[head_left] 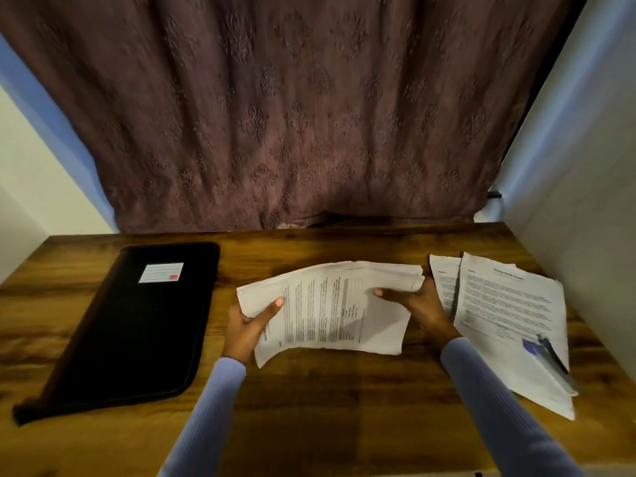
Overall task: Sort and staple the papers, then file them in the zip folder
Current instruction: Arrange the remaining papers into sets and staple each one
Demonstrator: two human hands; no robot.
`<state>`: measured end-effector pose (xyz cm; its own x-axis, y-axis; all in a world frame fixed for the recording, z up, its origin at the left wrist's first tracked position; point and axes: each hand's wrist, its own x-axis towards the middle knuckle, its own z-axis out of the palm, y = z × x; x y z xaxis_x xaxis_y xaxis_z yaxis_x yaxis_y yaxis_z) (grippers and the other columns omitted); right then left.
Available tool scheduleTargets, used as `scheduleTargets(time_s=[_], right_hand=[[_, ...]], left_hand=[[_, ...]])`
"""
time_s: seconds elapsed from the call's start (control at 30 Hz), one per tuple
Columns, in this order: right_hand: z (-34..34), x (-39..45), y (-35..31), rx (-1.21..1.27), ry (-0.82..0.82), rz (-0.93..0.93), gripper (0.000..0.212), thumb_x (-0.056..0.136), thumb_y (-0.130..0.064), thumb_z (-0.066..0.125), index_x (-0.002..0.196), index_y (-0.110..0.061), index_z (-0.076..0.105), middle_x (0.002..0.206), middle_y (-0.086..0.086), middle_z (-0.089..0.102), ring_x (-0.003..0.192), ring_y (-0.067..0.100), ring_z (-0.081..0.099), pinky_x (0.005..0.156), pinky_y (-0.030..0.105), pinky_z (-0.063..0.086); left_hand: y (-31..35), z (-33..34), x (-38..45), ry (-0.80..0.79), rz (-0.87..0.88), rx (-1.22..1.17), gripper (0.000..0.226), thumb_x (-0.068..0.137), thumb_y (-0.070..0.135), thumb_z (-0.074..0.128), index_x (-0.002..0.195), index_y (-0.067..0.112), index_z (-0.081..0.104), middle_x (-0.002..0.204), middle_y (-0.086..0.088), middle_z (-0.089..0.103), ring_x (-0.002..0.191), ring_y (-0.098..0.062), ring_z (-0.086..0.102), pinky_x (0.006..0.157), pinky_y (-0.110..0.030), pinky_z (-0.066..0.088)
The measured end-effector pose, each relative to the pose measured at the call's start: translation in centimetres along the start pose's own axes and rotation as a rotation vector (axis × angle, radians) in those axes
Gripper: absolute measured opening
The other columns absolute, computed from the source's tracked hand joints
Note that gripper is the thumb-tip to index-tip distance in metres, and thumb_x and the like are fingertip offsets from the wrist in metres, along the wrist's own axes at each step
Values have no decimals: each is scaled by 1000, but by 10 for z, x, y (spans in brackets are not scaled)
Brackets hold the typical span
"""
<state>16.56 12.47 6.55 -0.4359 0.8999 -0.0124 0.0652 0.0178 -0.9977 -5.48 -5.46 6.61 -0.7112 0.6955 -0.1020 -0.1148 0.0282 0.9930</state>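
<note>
I hold a thick stack of papers [330, 308] just above the desk [309, 390], text running sideways to me. My left hand [249, 327] grips the stack's left end, thumb on top and fingers curled under it; my right hand [413, 301] pinches its right end the same way. Holding both ends, I judge, lets me square the sheets and leaf through them for sorting; the stack sags and bows between my hands.

Left of the stack lies the black zip folder [137, 325], flat and apparently closed, its white label [160, 272] facing up, waiting for filing. Right of the stack, more printed sheets [509, 304] lie fanned on the desk, and on their near corner rests what looks like the stapler [550, 356], within reach.

The desk is dark wood grain. Behind the stack hangs a patterned mauve curtain [292, 115], with pale walls at either side.
</note>
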Motion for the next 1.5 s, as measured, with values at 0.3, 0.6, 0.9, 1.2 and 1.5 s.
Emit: scheduleTargets(time_s=[0.3, 0.6, 0.9, 1.2, 1.5], right_hand=[[-5, -11, 17, 67, -49, 0, 50, 65, -18, 82, 110, -21, 61, 107, -1, 69, 97, 15, 66, 82, 34, 56], [-7, -6, 20, 78, -35, 10, 43, 72, -8, 76, 110, -22, 61, 108, -1, 69, 98, 16, 66, 81, 35, 56], [-12, 31, -2, -63, -98, 97, 55, 60, -39, 81, 110, -33, 60, 114, -6, 66, 105, 15, 60, 91, 41, 48], [-14, 25, 10, -159, -126, 138, 59, 61, -34, 80, 115, -18, 63, 119, -2, 64, 111, 18, 57, 97, 41, 45], [-20, 23, 12, -58, -100, 332, 51, 68, -38, 76, 112, -18, 60, 118, 7, 64, 99, 19, 64, 84, 33, 52]], left_hand=[[-20, 8, -15, -68, 3, 21, 24, 81, 9, 67, 99, 25, 64, 89, 12, 73, 89, -15, 70, 66, -27, 58], [-27, 11, -10, -15, -12, 56, 24, 82, 12, 66, 105, 16, 61, 91, 7, 69, 76, -4, 70, 57, -20, 55], [10, 14, 24, 57, 55, 204, 18, 82, 24, 68, 91, 9, 61, 75, 3, 66, 58, 0, 65, 46, -13, 48], [16, 11, 24, 76, 82, 32, 16, 84, 16, 66, 93, 28, 60, 93, 6, 67, 73, 0, 68, 59, -18, 54], [13, 6, 28, 154, -93, -102, 9, 86, 12, 63, 92, 19, 61, 99, -5, 67, 79, -16, 66, 70, -35, 55]])
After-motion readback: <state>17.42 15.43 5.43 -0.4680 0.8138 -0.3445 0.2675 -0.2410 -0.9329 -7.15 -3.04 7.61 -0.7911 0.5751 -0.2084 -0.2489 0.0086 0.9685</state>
